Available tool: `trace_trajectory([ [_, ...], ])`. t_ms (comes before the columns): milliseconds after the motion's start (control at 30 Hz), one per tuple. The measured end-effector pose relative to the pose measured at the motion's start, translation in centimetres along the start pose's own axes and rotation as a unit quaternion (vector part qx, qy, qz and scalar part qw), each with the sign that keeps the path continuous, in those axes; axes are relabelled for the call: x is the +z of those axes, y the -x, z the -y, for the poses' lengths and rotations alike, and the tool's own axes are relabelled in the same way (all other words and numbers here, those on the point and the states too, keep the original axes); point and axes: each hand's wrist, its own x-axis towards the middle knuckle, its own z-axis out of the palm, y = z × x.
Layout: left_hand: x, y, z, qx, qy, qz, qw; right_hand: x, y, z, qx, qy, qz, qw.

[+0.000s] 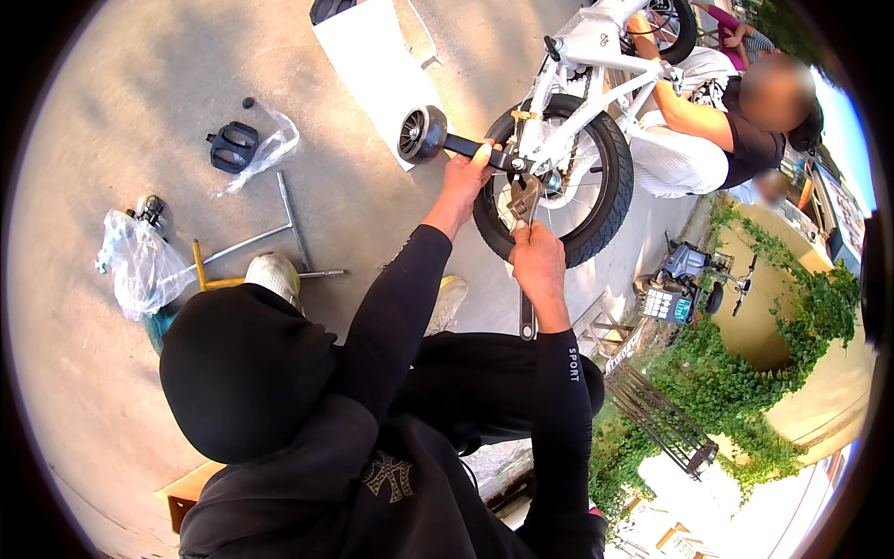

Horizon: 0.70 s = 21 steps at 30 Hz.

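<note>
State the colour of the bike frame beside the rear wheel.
White frame, clearest in the head view.

Clear plastic bag (pixel 140 265) left, torn clear wrapper (pixel 270 149), white sheet (pixel 368 61)

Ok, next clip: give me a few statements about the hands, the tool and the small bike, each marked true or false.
1. The left hand grips the black arm of the training wheel. True.
2. The right hand holds a wrench at the rear wheel hub. True.
3. The bike frame is red. False: it is white.
4. A black pedal lies on the ground beside a clear plastic bag. True.
5. The training wheel lies loose on the ground. False: its arm is held up against the rear wheel.
6. Nobody else is near the bike. False: another person sits beside it.
</note>
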Motion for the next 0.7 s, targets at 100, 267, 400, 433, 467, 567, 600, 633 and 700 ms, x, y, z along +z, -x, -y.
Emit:
trace_trajectory([
  [100, -0.1, 0.0, -0.1, -0.002, -0.004, -0.003, 1.0, -1.4, -1.2, 0.0, -0.038, 0.009, 0.006, 0.999],
  [267, 0.1, 0.4, -0.7, -0.009, -0.002, -0.013, 1.0, -4.1, -2.8, 2.0, 0.007, -0.022, 0.099, 0.995],
  [400, 0.1, 0.3, -0.3, -0.005, -0.003, -0.011, 1.0, -6.2, -5.1, 2.5, 0.022, -0.03, 0.192, 0.981],
  [433, 0.1, 0.3, -0.4, -0.003, -0.003, -0.01, 1.0, -7.2, -5.1, 3.1, 0.015, -0.036, 0.21, 0.977],
  [467, 0.2, 0.3, -0.4, -0.002, -0.003, -0.009, 1.0, -7.8, -5.7, 3.2, 0.015, -0.042, 0.232, 0.972],
  [567, 0.0, 0.1, -0.2, -0.016, -0.019, -0.006, 1.0, -8.6, -6.3, 3.2, 0.015, -0.046, 0.259, 0.965],
  [600, -0.1, 0.0, -0.2, -0.016, -0.022, -0.006, 1.0, -8.2, -6.2, 2.7, 0.013, -0.053, 0.256, 0.965],
  [633, -0.2, 0.0, -0.1, -0.016, -0.024, -0.006, 1.0, -7.9, -6.2, 2.3, 0.01, -0.059, 0.252, 0.966],
  [700, -0.4, -0.1, 0.0, -0.019, -0.03, -0.004, 0.999, -7.8, -5.9, 1.6, 0.016, -0.1, 0.252, 0.962],
])
